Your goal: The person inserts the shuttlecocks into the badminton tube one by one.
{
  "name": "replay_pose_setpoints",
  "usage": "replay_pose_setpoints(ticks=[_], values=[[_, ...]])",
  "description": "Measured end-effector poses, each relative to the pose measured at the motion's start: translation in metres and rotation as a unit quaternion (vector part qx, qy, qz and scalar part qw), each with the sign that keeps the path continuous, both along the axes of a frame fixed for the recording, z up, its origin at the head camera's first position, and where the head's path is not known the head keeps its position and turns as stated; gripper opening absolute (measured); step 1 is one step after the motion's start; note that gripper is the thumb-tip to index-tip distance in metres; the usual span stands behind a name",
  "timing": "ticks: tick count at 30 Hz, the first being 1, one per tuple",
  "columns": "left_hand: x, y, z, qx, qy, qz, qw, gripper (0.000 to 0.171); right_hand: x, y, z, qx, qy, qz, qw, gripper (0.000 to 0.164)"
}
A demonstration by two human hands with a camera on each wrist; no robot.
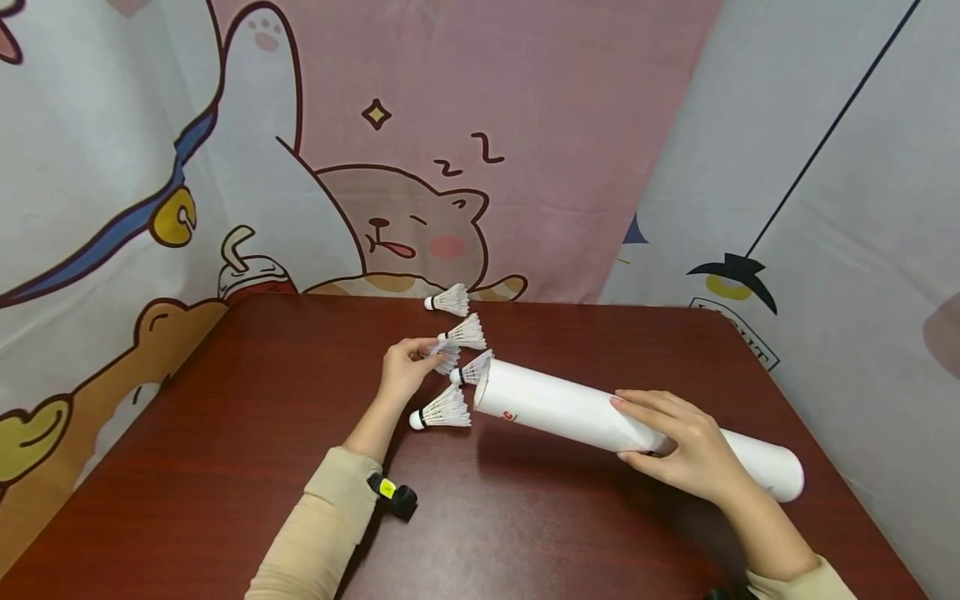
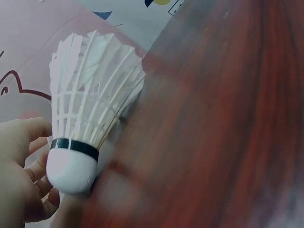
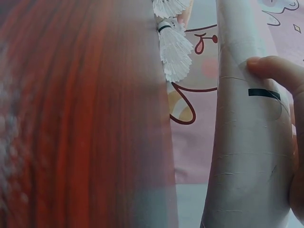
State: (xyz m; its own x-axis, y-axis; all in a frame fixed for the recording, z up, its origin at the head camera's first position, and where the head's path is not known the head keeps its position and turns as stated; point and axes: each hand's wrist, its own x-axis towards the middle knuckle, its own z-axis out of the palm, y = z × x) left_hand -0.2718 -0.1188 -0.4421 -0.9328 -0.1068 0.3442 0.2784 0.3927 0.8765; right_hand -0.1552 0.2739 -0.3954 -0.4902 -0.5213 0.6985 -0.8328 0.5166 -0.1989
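Note:
My left hand point(image 1: 405, 367) is among several white feather shuttlecocks on the table. Its thumb and fingertips pinch one shuttlecock point(image 1: 446, 357), whose cork end they cover. Nearer to me lies another shuttlecock point(image 1: 441, 408) with a dark band; in the left wrist view a large shuttlecock point(image 2: 92, 95) hides part of the fingers. My right hand point(image 1: 686, 446) grips a long white tube point(image 1: 562, 402) round its middle, thumb on one side and fingers on the other. The tube's left end faces the shuttlecocks, beside one shuttlecock point(image 1: 472, 368). In the right wrist view the tube point(image 3: 251, 156) shows wrinkles and a dark mark.
Two more shuttlecocks, a farther one point(image 1: 448, 300) and a nearer one point(image 1: 467, 332), lie toward the back edge of the brown wooden table point(image 1: 300, 517). A cartoon-printed cloth point(image 1: 562, 150) hangs behind the table. A small black device point(image 1: 397, 498) is strapped at the left wrist.

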Motion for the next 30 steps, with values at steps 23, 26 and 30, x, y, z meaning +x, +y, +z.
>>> replay_pose_setpoints(ticks=[23,26,30], values=[[0.009,-0.04,0.02,0.015,0.032,0.087,0.9956,0.009,0.0,0.0,-0.001,0.0,0.004,-0.001,1.0,0.059],[0.012,-0.043,0.032,0.036,0.033,0.062,0.9969,0.01,0.0,0.001,-0.001,0.0,0.005,0.0,1.0,0.059],[0.018,-0.044,0.051,0.081,0.015,0.022,0.9963,0.015,0.0,0.001,0.0,-0.001,0.005,0.002,1.0,0.059]])
